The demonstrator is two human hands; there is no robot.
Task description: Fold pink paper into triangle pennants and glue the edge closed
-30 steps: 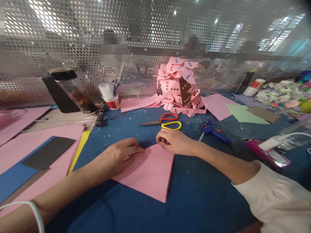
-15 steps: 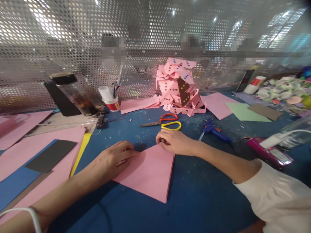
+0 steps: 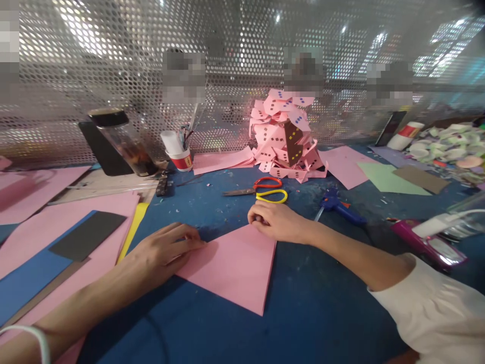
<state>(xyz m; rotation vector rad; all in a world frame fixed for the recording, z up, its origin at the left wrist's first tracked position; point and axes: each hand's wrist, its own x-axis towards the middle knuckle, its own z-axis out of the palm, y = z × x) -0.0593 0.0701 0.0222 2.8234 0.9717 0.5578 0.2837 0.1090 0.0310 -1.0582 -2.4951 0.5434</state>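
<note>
A folded sheet of pink paper lies at an angle on the table in front of me, its layers showing along the right edge. My left hand rests on its upper left edge, fingers stretched out and slightly apart, the fingertips on the paper. At the top corner, my right hand is closed, its curled fingers gripping and pressing the paper; the fingertips are partly hidden. Just beyond that hand lie scissors with one red and one yellow handle loop. A blue glue gun lies to its right.
Pink paper strips with dots form a pile against a perforated metal wall. At left are pink sheets, a dark card, a bottle and a paper cup. A magenta tool sits at right.
My left hand has slid a little leftward and down along the paper's edge. My right hand keeps its place at the top corner. The whole view has shifted slightly.
</note>
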